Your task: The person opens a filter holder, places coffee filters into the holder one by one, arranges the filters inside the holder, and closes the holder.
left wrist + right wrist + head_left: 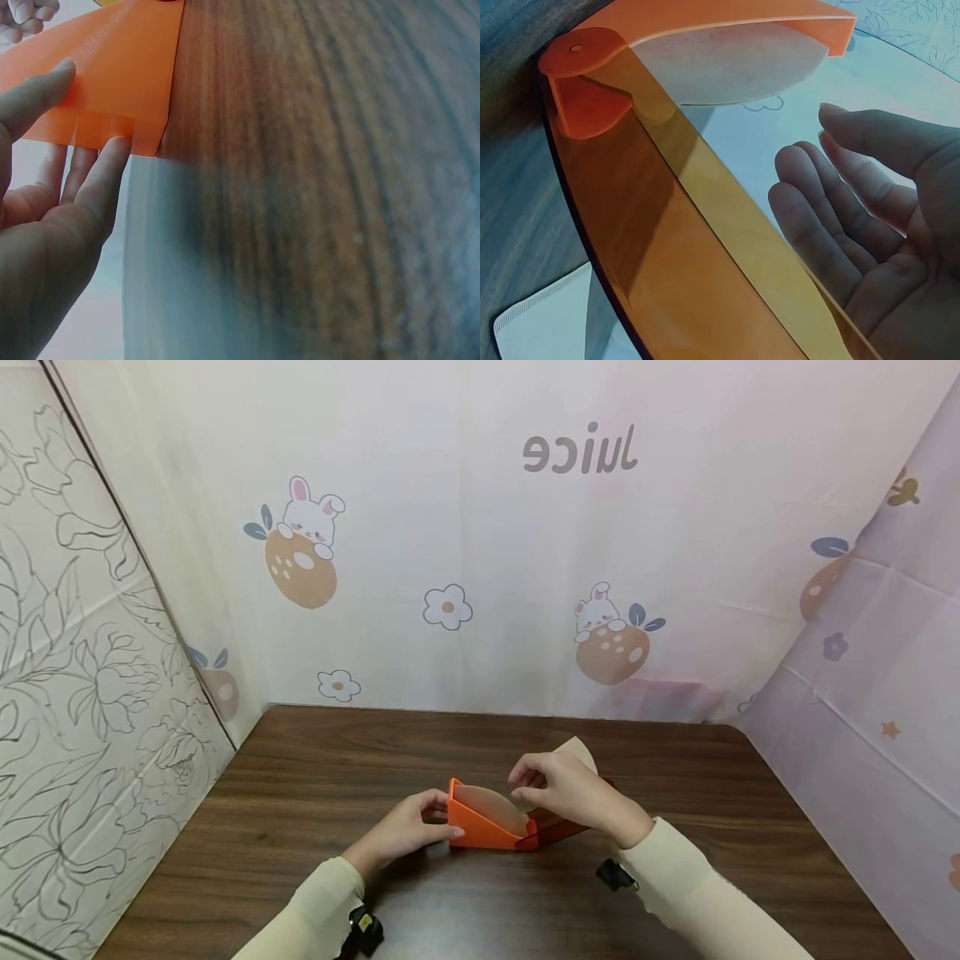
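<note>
An orange coffee filter holder (483,827) stands on the table, its see-through amber lid (682,247) swung open to the right. Pale filter papers (491,802) sit upright inside it. My left hand (408,827) grips the holder's tall back end; in the left wrist view the thumb (37,94) lies on one side and the fingertips touch the back. Above the opened lid hovers my right hand (570,789), fingers loosely bent, nothing between thumb and fingers. Beyond it shows another filter paper (579,753), whose crimped edge appears in the right wrist view.
The dark wood table (337,752) ends at a printed cloth backdrop (450,527) behind, with more cloth at left and right. The opened lid juts out under my right wrist.
</note>
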A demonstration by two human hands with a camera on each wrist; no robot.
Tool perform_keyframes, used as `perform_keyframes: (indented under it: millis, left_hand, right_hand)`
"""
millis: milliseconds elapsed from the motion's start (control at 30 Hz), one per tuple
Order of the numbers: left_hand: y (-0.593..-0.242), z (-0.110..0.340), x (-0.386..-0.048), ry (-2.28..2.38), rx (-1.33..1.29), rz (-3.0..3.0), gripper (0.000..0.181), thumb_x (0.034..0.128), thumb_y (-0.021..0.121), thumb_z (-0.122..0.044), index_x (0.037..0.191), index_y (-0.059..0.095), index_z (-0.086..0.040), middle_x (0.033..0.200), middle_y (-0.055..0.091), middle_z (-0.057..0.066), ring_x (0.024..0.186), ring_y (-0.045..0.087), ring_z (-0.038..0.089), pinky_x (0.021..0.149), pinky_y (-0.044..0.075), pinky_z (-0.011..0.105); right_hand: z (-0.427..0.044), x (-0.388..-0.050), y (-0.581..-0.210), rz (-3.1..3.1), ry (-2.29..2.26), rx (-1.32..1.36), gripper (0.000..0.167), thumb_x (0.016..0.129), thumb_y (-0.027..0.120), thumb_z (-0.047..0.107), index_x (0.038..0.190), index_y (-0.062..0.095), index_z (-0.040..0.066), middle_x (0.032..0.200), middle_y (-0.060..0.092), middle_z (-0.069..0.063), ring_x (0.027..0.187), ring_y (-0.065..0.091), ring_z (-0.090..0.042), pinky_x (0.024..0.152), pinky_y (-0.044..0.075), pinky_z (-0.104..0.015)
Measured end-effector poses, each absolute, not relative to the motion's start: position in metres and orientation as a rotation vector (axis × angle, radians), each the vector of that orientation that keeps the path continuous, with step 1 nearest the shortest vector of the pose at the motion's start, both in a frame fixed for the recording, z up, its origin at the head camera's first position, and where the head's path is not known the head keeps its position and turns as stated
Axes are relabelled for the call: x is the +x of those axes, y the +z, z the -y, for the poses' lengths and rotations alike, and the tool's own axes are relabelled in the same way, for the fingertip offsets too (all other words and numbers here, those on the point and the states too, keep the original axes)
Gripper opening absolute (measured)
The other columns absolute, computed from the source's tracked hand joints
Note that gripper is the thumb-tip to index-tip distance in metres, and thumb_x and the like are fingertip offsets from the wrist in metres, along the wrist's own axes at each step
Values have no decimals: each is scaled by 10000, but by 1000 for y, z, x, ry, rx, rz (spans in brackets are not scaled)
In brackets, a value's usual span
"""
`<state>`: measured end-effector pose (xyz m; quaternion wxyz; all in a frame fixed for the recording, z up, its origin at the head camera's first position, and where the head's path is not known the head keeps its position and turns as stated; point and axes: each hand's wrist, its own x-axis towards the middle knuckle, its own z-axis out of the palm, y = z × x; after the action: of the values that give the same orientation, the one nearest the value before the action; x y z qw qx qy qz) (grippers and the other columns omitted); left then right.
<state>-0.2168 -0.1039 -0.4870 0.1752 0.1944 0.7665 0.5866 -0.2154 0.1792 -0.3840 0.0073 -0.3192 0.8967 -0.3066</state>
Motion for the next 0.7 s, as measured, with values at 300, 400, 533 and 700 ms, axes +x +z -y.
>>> perform_keyframes:
  millis: [300,400,533,700]
  left_hand:
    - [-487,104,-217,1675,559,-2159,389,887,791,-219,1194,625,-47,1108,679,43,1049,630,207,896,514,350]
    - [-487,104,-218,1682,567,-2155,387,888,790,-210,1194,623,-43,1105,680,43,1049,632,207,891,517,338]
    - [-488,104,-218,1687,574,-2150,382,888,788,-197,1193,622,-37,1105,679,45,1047,631,211,881,520,334]
    - [-489,104,-218,1691,564,-2143,381,888,789,-193,1192,623,-35,1104,681,47,1049,632,216,883,519,335]
  right_hand:
    - [-185,-219,-377,-2821,-1010,-1012,126,866,792,85,967,723,112,846,692,80,745,635,-65,662,548,-228]
    - [-189,-220,-373,-2830,-1024,-983,125,872,787,87,974,724,125,862,698,76,752,638,-75,673,550,-236]
    - [-194,-221,-368,-2850,-1015,-917,120,895,768,109,996,716,148,897,689,83,788,637,-83,704,549,-254]
    - [-200,-223,-362,-2914,-991,-849,114,910,760,157,1012,715,178,914,686,99,816,644,-84,738,549,-283]
